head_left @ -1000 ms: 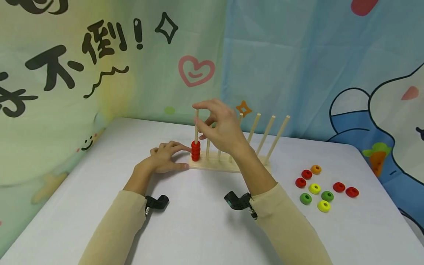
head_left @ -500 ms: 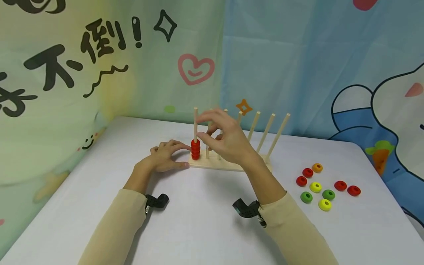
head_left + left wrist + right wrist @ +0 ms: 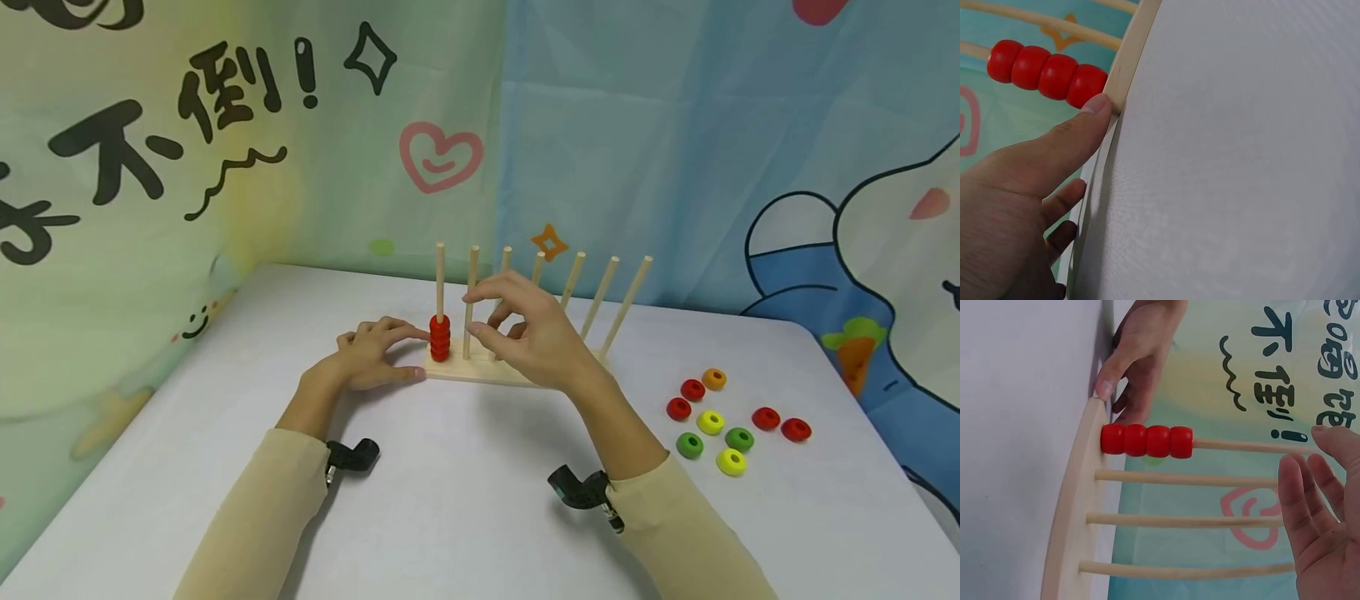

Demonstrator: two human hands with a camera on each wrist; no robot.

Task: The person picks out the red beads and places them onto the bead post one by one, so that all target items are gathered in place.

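A wooden base (image 3: 480,372) with several upright pegs stands at the back of the table. Several red beads (image 3: 440,338) are stacked on its leftmost peg, also seen close up as red beads (image 3: 1054,74) in the left wrist view. My left hand (image 3: 375,357) touches the base's left end with relaxed fingers, the thumb at its edge. My right hand (image 3: 528,329) hovers in front of the pegs right of the beads, thumb and fingers apart, holding nothing. In the right wrist view, that hand (image 3: 1329,512) is beside the peg tips.
Loose beads lie on the table to the right: an orange bead (image 3: 715,379), several red ones such as a red bead (image 3: 796,430), two yellow including a yellow bead (image 3: 732,462), and two green including a green bead (image 3: 690,445). A printed curtain (image 3: 630,125) hangs behind.
My right hand has come off the top of the leftmost peg and moved right and downward, its fingers apart. The left hand and the stacked red beads stay in place.
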